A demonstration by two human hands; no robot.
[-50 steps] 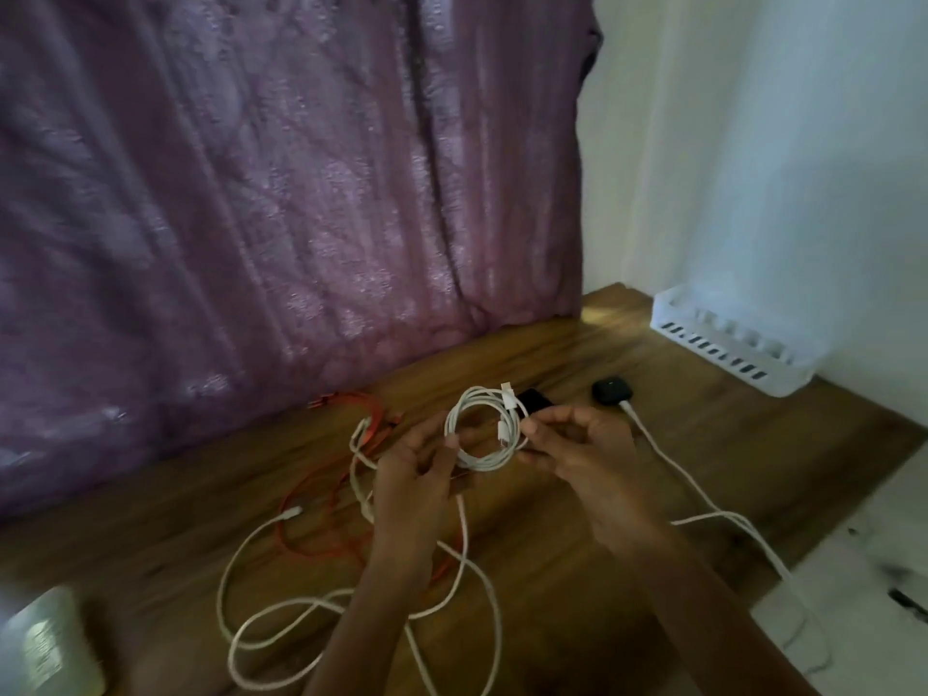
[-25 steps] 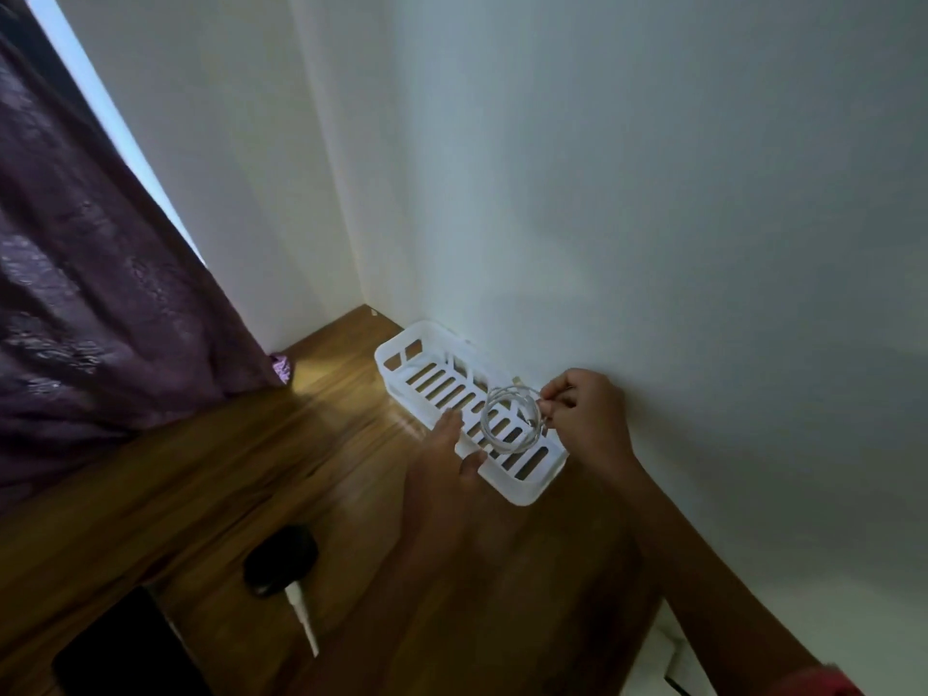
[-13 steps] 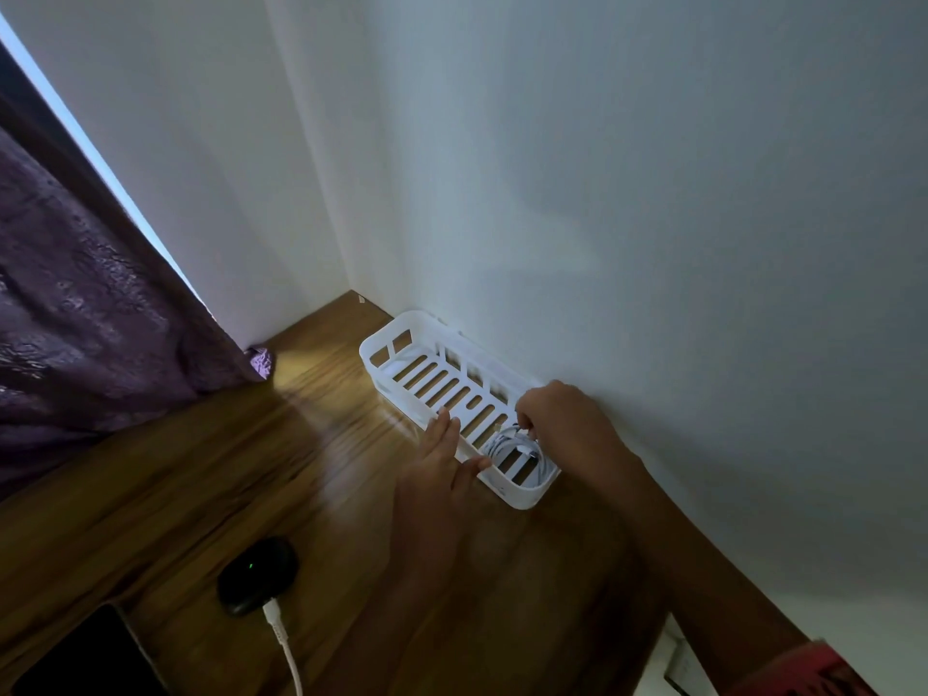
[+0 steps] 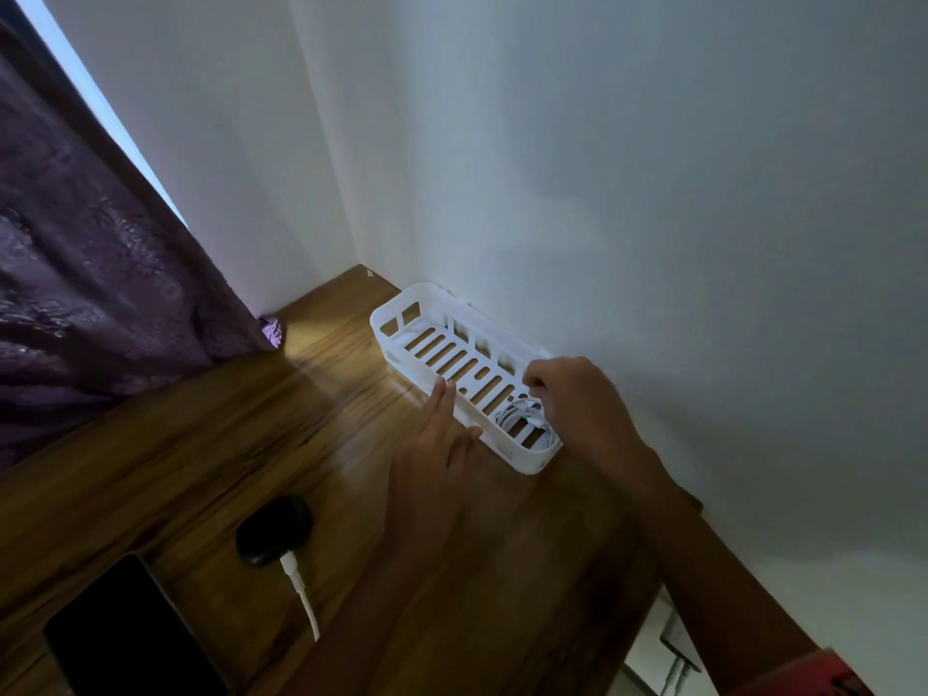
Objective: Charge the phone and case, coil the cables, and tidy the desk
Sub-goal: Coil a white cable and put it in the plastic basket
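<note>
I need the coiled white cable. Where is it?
Head view, right of centre: the coil lies in the near end of the white basket by the wall, between the left hand and the right hand.

coiled white cable [image 4: 522,419] lies in basket's [image 4: 525,459] near end; black case [image 4: 273,529] (plugged in) beside dark phone [image 4: 130,640].

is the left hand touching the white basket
Touching. The head view shows the left hand with straight fingers laid against the near wall of the white basket, thumb tip meeting it.
</note>
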